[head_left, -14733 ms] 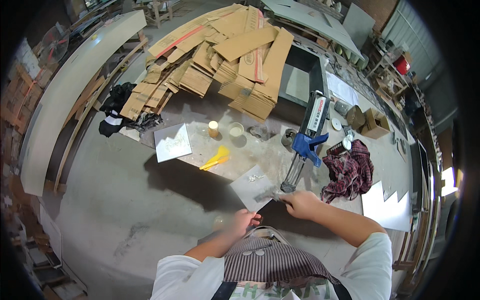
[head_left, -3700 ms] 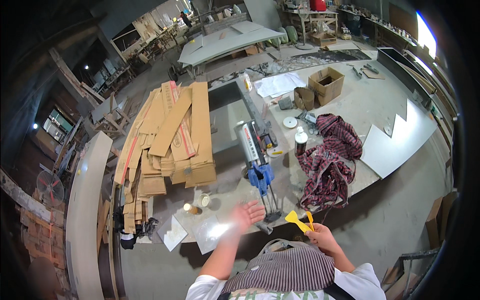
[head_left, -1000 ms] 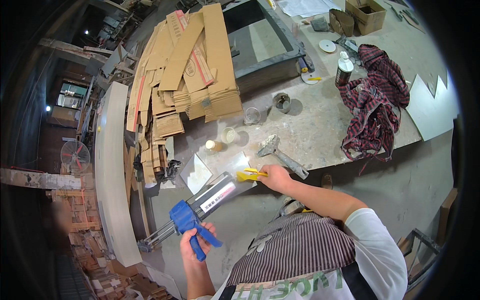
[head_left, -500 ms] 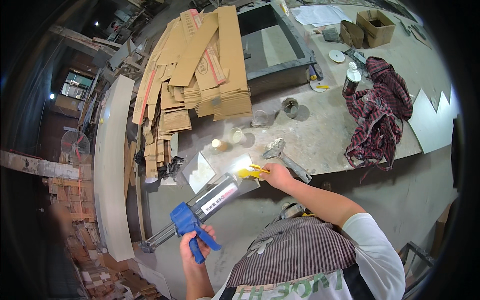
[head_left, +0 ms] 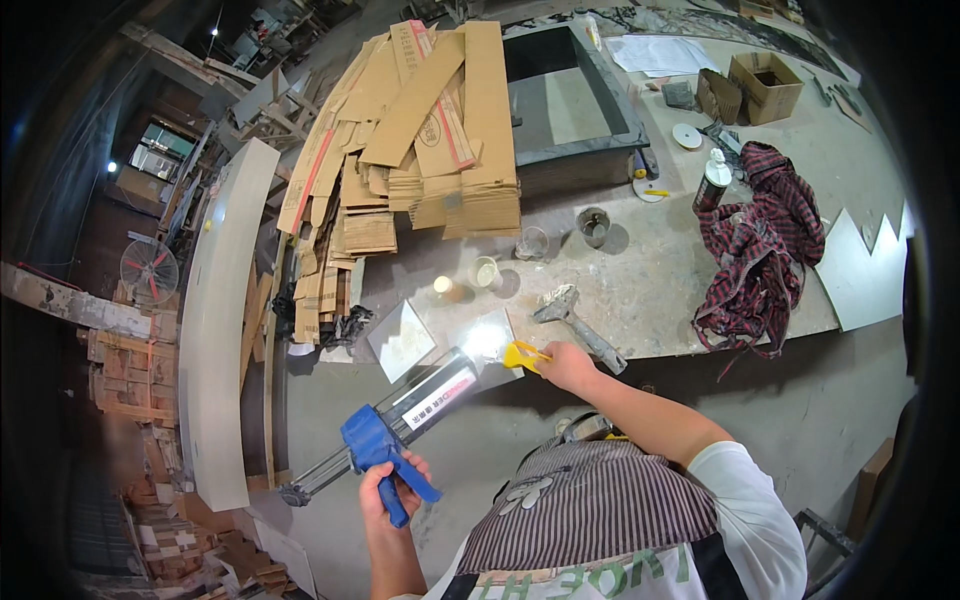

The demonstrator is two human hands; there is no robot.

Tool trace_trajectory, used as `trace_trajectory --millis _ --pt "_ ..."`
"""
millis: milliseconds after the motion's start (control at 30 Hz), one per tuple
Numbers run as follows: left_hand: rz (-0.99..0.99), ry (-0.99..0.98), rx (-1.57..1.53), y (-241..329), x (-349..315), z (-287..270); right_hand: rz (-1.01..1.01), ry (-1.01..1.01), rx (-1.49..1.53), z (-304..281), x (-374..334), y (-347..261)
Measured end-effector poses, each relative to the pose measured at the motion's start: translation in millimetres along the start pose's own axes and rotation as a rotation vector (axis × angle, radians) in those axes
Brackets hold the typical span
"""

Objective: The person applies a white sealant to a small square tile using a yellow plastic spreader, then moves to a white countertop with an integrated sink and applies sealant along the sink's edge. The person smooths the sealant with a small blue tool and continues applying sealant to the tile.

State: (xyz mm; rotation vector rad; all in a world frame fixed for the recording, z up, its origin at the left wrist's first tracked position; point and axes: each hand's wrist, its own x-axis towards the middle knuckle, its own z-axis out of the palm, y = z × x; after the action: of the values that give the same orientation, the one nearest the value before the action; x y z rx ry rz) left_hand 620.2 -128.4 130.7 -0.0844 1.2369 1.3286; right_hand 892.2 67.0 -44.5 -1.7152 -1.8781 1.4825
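Left hand (head_left: 380,490): fingers curled round the blue grip and lever of a two-rod dispensing gun (head_left: 370,438), hold looks firm. Gun slants up and away to the right, front end by the white tile (head_left: 497,322) at the near edge of the bench (head_left: 655,290); can't tell if it touches. Right hand (head_left: 567,367): fingers pinched on a yellow spreader (head_left: 520,356), blade over that tile's right side; contact unclear, glare on the surface. Second tile (head_left: 400,342) sits just left, smudged on top, also at the edge. Behind the tiles: capped amber bottle (head_left: 450,289), then a cup of pale stuff (head_left: 487,273), a clear cup (head_left: 531,243) and a dark-looking tin (head_left: 593,228). Grey-handled scraper (head_left: 585,330) lies right of my right hand, crusted head pointing away from me. Far right, a red-and-black plaid cloth (head_left: 770,255) is bunched up beside an upright dark cartridge (head_left: 712,183) with a white top. Cardboard strips (head_left: 440,140) are stacked at the back left, beside a dark rectangular basin (head_left: 638,135).
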Motion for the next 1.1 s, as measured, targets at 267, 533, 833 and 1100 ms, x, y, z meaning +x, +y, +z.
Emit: trace_trajectory --millis 267,533,833,1100 --pt "-0.010 0.040 0.033 0.4 -0.3 10.1 -0.136 0.138 0.123 -9.3 -15.6 -12.4" --pt "-0.066 0.051 0.077 6.3 7.0 15.6 -0.210 0.195 0.141 -1.4 -12.3 -5.7" --pt "-0.130 -0.043 -0.011 9.7 9.9 14.9 -0.164 0.152 0.132 1.2 -11.2 -4.7" --pt "-0.108 -0.126 -0.056 6.5 16.4 3.7 -0.165 0.135 0.153 4.7 -7.8 -6.1"
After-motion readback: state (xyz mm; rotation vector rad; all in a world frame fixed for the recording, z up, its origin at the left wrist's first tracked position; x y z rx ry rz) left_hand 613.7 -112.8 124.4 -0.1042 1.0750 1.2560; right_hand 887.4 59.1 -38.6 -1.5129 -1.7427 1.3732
